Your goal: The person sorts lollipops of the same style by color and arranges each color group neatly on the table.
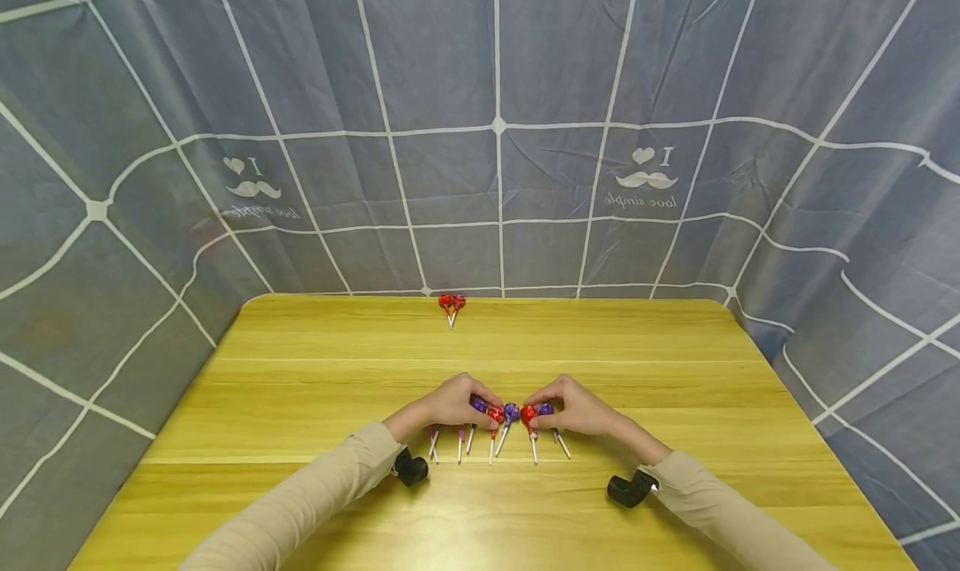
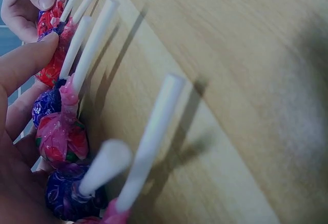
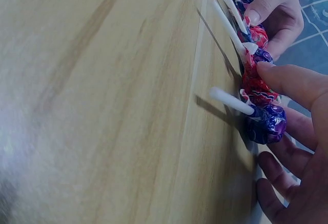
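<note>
Several wrapped lollipops lie in a side-by-side row on the table, white sticks toward the person. My left hand pinches a red lollipop, thumb on the near side and fingers behind. Under and beside that palm sit a purple lollipop, a pink one and another purple one. My right hand holds a second red lollipop between thumb and fingers, with a purple lollipop beside it under the curved fingers. Between the two hands is one more purple lollipop.
Two red lollipops lie at the far edge of the wooden table, their sticks crossing. A grey curtain with white lines hangs behind and around the table. Black wrist cameras sit low near the tabletop.
</note>
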Tool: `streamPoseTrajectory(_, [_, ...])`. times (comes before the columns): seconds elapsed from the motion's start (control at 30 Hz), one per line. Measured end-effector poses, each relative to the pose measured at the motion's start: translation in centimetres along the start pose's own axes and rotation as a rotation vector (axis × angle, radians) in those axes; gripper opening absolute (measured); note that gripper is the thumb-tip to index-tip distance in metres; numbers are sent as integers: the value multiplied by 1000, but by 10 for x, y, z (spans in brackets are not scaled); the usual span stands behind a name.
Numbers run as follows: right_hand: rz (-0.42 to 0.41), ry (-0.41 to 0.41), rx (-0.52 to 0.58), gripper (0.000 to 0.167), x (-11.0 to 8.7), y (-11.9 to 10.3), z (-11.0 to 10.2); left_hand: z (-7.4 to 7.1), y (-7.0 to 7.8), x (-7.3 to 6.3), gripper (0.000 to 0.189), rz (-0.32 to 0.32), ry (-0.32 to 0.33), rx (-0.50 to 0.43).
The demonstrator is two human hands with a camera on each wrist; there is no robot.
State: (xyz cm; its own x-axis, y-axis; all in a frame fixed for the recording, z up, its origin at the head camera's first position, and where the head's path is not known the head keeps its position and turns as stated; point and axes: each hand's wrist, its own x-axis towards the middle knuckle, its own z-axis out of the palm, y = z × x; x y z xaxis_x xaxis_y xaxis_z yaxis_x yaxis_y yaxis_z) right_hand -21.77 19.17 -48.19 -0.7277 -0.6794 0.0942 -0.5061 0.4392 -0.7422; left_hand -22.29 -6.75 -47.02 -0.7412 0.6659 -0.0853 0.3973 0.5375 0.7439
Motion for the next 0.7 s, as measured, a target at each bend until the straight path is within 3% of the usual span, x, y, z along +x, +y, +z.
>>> streamPoseTrajectory(0.53, [9,-18,10,22,1,-4,2,-3,1,1,31,-55,-33,-8])
streamPoseTrajectory(0.7, [82,-11,-2,24,-1,-4,0,-3,2,0,31,-58,-27,-2])
